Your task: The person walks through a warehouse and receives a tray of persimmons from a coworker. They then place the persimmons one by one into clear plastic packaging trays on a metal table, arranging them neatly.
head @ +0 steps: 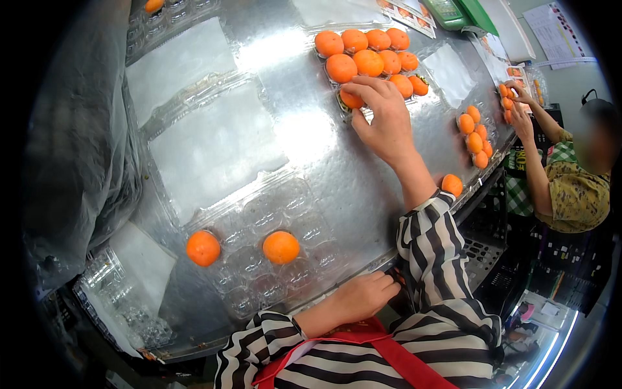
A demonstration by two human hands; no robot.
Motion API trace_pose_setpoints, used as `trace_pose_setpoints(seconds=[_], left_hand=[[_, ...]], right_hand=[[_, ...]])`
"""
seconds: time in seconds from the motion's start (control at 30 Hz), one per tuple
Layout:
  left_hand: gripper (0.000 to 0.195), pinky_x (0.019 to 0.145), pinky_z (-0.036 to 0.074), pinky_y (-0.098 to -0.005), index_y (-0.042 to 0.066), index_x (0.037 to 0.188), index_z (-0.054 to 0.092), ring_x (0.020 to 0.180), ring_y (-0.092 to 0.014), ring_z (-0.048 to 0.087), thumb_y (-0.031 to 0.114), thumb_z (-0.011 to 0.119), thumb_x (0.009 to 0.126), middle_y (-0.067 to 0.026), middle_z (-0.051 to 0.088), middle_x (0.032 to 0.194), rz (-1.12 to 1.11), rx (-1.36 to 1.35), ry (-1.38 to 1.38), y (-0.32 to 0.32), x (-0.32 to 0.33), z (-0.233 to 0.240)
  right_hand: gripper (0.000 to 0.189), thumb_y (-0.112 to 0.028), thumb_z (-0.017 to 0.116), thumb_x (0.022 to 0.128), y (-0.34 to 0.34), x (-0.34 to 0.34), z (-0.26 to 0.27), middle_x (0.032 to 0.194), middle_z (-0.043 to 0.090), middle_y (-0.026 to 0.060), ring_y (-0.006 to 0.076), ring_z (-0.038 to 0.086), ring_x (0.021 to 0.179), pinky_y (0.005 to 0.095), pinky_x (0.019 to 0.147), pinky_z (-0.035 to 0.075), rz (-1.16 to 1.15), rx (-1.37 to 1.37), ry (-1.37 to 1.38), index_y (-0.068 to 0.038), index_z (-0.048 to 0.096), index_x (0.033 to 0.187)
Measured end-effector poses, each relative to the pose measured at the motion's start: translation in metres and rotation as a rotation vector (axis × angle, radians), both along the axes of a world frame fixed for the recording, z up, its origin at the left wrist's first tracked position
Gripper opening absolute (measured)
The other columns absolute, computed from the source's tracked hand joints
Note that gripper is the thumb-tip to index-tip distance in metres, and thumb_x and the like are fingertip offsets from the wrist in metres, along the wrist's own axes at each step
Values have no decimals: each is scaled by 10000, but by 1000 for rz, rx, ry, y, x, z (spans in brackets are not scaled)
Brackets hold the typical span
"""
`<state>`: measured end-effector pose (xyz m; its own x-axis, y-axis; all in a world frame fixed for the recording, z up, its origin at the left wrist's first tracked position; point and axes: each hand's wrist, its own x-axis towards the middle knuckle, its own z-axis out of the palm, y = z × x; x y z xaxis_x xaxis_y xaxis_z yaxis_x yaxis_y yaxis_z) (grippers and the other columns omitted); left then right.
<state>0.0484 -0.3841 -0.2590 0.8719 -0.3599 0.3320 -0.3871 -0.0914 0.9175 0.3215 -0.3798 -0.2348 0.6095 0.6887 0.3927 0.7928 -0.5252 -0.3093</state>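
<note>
My right hand holds a persimmon by its side at the near left corner of a clear plastic tray. Rows of orange persimmons fill most of that tray's cups; one fruit at its right end shows its green calyx. My left hand lies at the table's near edge, fingers curled, with its fingertips hidden. Left of it rests an open clear plastic tray with moulded cups, two persimmons on it, and its lid lined with a white sheet folded back behind.
Clear plastic sheeting hangs at the left, above stacked trays. A green scale and printed cards are at the back. At the right, a co-worker handles persimmons near another filled tray. A single persimmon sits near the edge.
</note>
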Motion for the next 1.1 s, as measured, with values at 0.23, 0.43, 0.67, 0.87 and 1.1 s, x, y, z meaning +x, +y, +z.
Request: trace_pose_setpoints(seconds=[0.23,0.43,0.67,0.87,1.1], left_hand=[[253,666,490,-329,27,996,598,760,-239,561,48,612,744,-78,538,802,-10,-10,-18,2,0,3],[248,675,488,-325,30,994,600,767,-236,559,55,609,747,-75,536,806,22,12,-17,1,1,0],[257,689,480,-321,23,994,594,773,-235,552,62,605,740,-77,527,805,11,13,-27,-1,0,0],[271,694,475,-320,14,981,582,778,-236,547,59,604,714,-80,525,810,42,-11,-47,2,0,2],[266,697,476,-320,16,969,579,780,-236,551,60,604,708,-78,539,819,65,-32,-45,0,-1,-1]], right_hand=[[356,-40,638,687,-7,4,11,1011,620,46,252,542,948,372,843,421,13,-76,-30,-104,649,1037],[326,-84,643,693,4,10,8,931,610,67,269,540,881,386,792,435,-81,-34,190,-79,635,1019],[354,-111,656,706,-4,14,18,927,609,84,267,539,858,374,772,443,41,-113,153,-82,632,1058],[365,-125,672,705,2,14,18,866,582,75,258,531,834,382,780,433,-22,-173,157,-94,639,1067],[305,-165,696,719,7,19,27,864,611,49,228,564,839,352,757,451,24,-179,121,-91,652,1011]])
